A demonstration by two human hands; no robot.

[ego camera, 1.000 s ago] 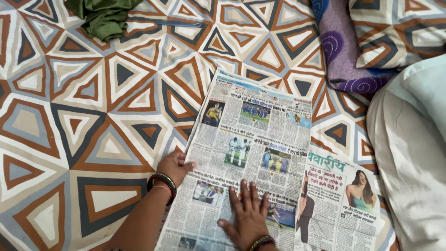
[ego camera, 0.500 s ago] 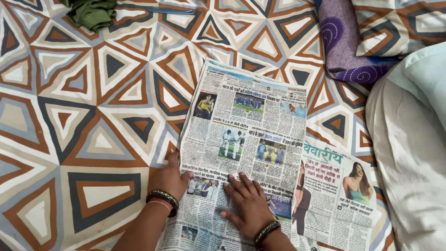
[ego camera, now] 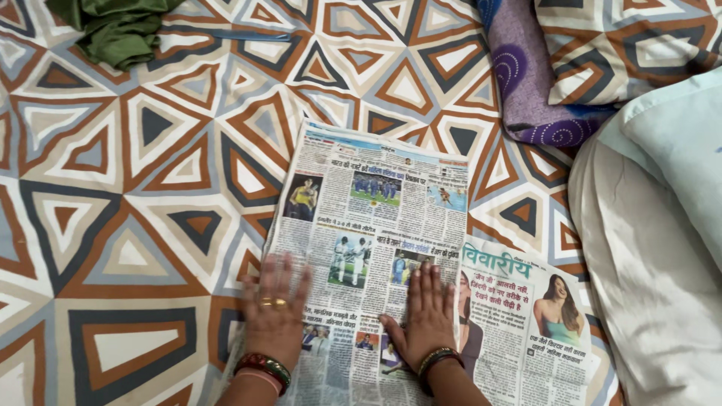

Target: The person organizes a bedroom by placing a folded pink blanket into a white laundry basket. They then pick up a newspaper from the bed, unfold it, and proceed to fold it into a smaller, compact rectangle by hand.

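Note:
A folded newspaper lies flat on a bed sheet with brown, grey and white triangles. A second newspaper sheet sticks out from under it at the lower right. My left hand presses palm down on the paper's lower left edge, fingers spread, with a ring and bangles at the wrist. My right hand lies flat on the lower middle of the paper, a dark bracelet on its wrist. Neither hand grips anything.
A crumpled green cloth lies at the top left. A purple patterned cloth and a triangle-print pillow sit at the top right. A pale blue pillow and a cream pillow fill the right side.
Both hands have slid down the newspaper toward me and now lie flat side by side. The view has shifted a little, so the paper sits more central.

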